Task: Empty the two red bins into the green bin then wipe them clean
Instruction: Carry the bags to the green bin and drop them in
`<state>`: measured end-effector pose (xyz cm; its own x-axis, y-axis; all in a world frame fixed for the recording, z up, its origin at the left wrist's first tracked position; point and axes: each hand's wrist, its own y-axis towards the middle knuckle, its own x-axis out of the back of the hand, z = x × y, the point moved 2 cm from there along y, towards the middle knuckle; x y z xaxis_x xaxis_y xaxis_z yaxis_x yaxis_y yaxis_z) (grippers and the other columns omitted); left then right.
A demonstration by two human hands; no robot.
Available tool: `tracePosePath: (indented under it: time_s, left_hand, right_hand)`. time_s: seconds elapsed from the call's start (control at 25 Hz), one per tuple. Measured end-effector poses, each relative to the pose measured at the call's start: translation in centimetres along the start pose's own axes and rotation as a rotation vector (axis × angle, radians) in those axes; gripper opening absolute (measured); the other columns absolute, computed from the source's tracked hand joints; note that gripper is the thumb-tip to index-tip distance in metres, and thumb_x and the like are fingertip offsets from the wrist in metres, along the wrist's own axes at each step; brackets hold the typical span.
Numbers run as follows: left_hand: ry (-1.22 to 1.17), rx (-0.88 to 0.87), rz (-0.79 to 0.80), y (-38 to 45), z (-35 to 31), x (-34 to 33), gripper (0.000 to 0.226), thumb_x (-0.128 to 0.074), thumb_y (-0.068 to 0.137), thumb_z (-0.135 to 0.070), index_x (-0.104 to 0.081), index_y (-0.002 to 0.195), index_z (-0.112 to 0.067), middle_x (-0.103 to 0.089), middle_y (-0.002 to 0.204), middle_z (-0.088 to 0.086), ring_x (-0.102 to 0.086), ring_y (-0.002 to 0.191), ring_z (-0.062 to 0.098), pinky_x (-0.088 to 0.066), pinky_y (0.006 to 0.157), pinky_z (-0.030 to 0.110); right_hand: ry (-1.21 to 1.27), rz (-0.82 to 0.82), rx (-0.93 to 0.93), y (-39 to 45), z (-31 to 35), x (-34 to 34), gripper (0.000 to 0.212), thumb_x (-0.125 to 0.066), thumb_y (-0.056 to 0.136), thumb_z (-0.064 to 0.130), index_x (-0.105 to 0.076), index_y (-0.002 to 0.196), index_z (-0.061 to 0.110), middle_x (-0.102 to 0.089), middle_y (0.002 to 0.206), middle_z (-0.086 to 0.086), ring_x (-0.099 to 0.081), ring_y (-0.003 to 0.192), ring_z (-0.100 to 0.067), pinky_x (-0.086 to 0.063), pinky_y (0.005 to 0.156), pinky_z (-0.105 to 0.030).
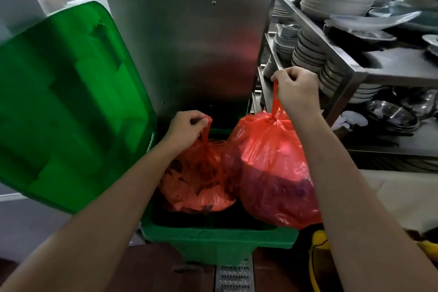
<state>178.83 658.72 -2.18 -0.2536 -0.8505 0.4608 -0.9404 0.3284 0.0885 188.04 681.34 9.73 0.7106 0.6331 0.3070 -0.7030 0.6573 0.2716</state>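
The green bin [218,236] stands open below me, its lid [68,106] tipped up to the left. My left hand [187,129] grips the knotted top of a red rubbish bag [199,180] that hangs inside the bin's mouth. My right hand [297,89] grips the tie of a second, fuller red bag [272,173], held higher, over the bin's right rim. The red bins themselves are out of view.
A steel panel [189,38] rises behind the bin. To the right a steel rack [355,71] carries stacks of white plates and bowls, with metal bowls [393,114] on a lower shelf. A yellow object [318,244] sits at lower right, a floor drain grate [234,277] below the bin.
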Motion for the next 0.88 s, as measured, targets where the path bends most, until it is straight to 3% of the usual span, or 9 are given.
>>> tracePosePath:
  time_s: [0.08, 0.24, 0.44, 0.6, 0.76, 0.88]
  left_hand:
    - [0.014, 0.048, 0.005, 0.3, 2.0, -1.1, 0.011, -0.067, 0.095, -0.028, -0.078, 0.098, -0.027, -0.073, 0.083, -0.01, -0.068, 0.083, 0.014, -0.059, 0.087, 0.039]
    - [-0.022, 0.138, 0.028, -0.1, 5.2, -3.5, 0.02, -0.059, 0.098, -0.008, -0.078, 0.1, -0.015, -0.076, 0.1, 0.001, -0.068, 0.095, 0.013, -0.051, 0.092, 0.027]
    - [0.014, 0.344, 0.073, -0.4, 9.5, -5.7, 0.03, -0.053, 0.098, -0.01, -0.076, 0.091, -0.027, -0.072, 0.083, -0.008, -0.065, 0.079, 0.01, -0.05, 0.08, 0.028]
    - [0.029, 0.458, 0.071, -1.7, 13.0, -6.9, 0.025, -0.054, 0.098, -0.012, -0.077, 0.097, -0.022, -0.075, 0.089, 0.0, -0.07, 0.084, 0.019, -0.054, 0.081, 0.031]
    - [0.077, 0.546, 0.084, -2.4, 16.8, -7.8, 0.018, -0.06, 0.095, -0.016, -0.077, 0.098, -0.018, -0.076, 0.098, 0.005, -0.07, 0.094, 0.022, -0.052, 0.084, 0.03]
    - [0.083, 0.602, 0.14, -1.8, 18.9, -8.5, 0.016, -0.06, 0.095, -0.018, -0.075, 0.091, -0.021, -0.075, 0.095, 0.004, -0.07, 0.095, 0.024, -0.052, 0.081, 0.03]
  right_hand:
    - [0.02, 0.036, -0.014, 0.2, -1.3, -1.1, 0.018, -0.061, 0.082, 0.023, -0.066, 0.064, 0.022, -0.056, 0.051, 0.011, -0.054, 0.056, -0.012, -0.046, 0.061, -0.034]
    - [0.027, 0.118, -0.037, 0.4, -3.9, -3.4, 0.018, -0.061, 0.086, 0.02, -0.067, 0.069, 0.021, -0.054, 0.055, 0.01, -0.05, 0.055, -0.008, -0.039, 0.058, -0.029]
    - [-0.004, 0.185, -0.062, 1.1, -6.8, -6.0, 0.015, -0.062, 0.087, 0.021, -0.071, 0.076, 0.018, -0.061, 0.064, 0.008, -0.057, 0.067, -0.011, -0.046, 0.066, -0.03]
    - [-0.049, 0.21, -0.095, 1.1, -9.7, -8.1, 0.016, -0.061, 0.089, 0.021, -0.073, 0.083, 0.012, -0.062, 0.068, 0.007, -0.054, 0.066, -0.006, -0.044, 0.067, -0.027]
    - [-0.131, 0.234, -0.116, 0.4, -12.8, -9.9, 0.015, -0.058, 0.093, 0.019, -0.068, 0.083, 0.014, -0.061, 0.073, 0.007, -0.051, 0.065, -0.002, -0.036, 0.058, -0.014]
    - [-0.168, 0.254, -0.157, 0.2, -15.2, -11.8, 0.014, -0.057, 0.093, 0.019, -0.065, 0.082, 0.016, -0.059, 0.071, 0.008, -0.055, 0.07, -0.01, -0.038, 0.065, -0.024]
